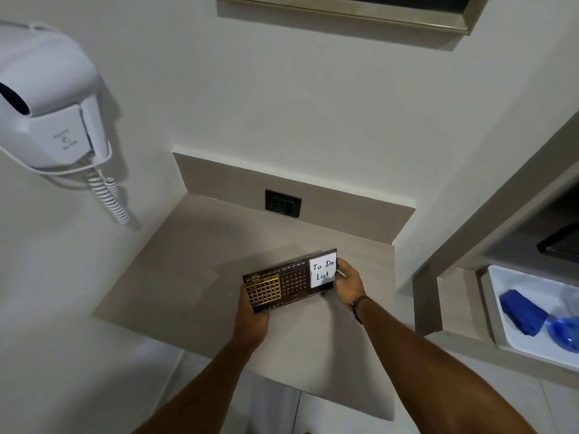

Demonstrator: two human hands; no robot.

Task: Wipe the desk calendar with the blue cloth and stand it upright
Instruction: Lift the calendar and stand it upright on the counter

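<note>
The desk calendar (289, 280) is a dark brown board with a gold grid on the left, printed dates in the middle and a white "To Do List" note on the right. It is tilted up over the beige counter (194, 270), its face toward me. My left hand (252, 311) grips its lower left end. My right hand (347, 285) holds its right end. The blue cloth (521, 313) lies folded in a white tray (501, 277) at the far right, away from both hands.
A white wall-mounted hair dryer (47, 104) with a coiled cord hangs at the left. A black power socket (283, 203) sits in the counter's back panel. A blue-tinted plastic bottle (564, 327) lies in the tray beside the cloth. A shelf unit stands at the right.
</note>
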